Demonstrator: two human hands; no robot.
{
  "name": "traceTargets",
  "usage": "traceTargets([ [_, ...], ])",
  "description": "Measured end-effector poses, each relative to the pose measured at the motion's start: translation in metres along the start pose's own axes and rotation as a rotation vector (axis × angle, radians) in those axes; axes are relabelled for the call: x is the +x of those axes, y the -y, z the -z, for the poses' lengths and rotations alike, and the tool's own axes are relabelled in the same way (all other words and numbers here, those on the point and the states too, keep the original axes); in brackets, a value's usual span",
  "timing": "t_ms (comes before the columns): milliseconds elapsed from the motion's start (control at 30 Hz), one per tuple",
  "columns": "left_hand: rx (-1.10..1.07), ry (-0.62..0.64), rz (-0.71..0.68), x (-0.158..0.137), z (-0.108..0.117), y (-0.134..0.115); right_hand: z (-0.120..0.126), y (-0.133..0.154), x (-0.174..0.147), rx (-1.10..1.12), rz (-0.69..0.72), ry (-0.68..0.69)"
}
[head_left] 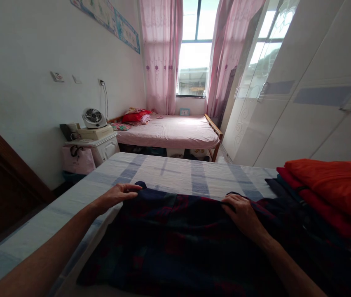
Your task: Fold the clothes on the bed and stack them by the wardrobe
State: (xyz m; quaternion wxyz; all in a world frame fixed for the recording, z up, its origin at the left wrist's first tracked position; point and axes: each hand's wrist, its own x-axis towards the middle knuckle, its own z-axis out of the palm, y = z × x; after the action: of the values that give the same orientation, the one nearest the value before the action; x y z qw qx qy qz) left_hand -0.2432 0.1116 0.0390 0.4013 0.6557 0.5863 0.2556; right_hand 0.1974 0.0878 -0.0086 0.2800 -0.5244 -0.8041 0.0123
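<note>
A dark plaid garment (169, 243), navy with red and green checks, lies spread on the striped bed sheet (160, 169) in front of me. It looks like a shirt, but its lower part is in deep shadow. At its far left corner, my left hand (116, 197) pinches the cloth between thumb and fingers. My right hand (242, 210) is closed on the far edge toward the right, fingers curled over the fabric. Beyond that hand, more dark cloth runs right toward a pile of folded clothes (333, 181), orange and red on top.
Past the bed's far edge stands a second bed (175, 132) with a pink sheet. A small fan (93, 117) sits over a white bedside cabinet (107, 150) on the left, a pink bag (78, 159) beside it. White wardrobes (311, 66) line the right side.
</note>
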Motion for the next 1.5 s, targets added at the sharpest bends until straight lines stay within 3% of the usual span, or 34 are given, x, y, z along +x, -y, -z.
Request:
traceTargets([
  [200,0.274,-0.189,-0.091,0.015,-0.01,0.004,0.002,0.003,-0.003,0.026,0.014,-0.046],
  [400,0.457,-0.31,-0.15,-0.013,-0.002,-0.004,0.01,0.009,-0.005,0.017,0.005,-0.109],
  [500,0.406,-0.27,-0.186,-0.026,0.009,-0.012,0.012,0.011,-0.005,0.024,-0.001,-0.151],
  [600,0.273,-0.185,-0.07,-0.024,0.013,-0.012,0.01,0.012,-0.004,0.038,-0.019,-0.18],
  [667,0.305,-0.202,0.02,-0.015,0.01,-0.004,0.007,0.013,-0.004,0.036,-0.046,-0.16],
  [833,0.558,-0.404,0.038,0.007,-0.004,0.014,0.018,0.008,0.006,0.026,-0.22,-0.102],
  [933,0.651,-0.486,-0.144,0.007,-0.014,0.006,0.036,-0.004,0.024,-0.149,-0.436,0.022],
  [1067,0.821,-0.296,-0.531,-0.005,-0.046,-0.002,0.045,-0.022,0.045,-0.259,-0.634,0.298],
  [1167,0.925,-0.126,-0.494,-0.013,-0.076,0.008,0.04,-0.03,0.05,-0.234,-0.643,0.339],
  [1300,0.958,-0.076,-0.388,-0.017,-0.093,0.022,0.048,-0.029,0.046,-0.152,-0.552,0.197],
  [1400,0.954,-0.079,-0.375,-0.016,-0.092,0.023,0.068,-0.022,0.039,-0.115,-0.527,-0.02],
  [1500,0.948,-0.074,-0.37,-0.016,-0.091,0.021,0.09,-0.009,0.024,0.051,-0.488,-0.334],
])
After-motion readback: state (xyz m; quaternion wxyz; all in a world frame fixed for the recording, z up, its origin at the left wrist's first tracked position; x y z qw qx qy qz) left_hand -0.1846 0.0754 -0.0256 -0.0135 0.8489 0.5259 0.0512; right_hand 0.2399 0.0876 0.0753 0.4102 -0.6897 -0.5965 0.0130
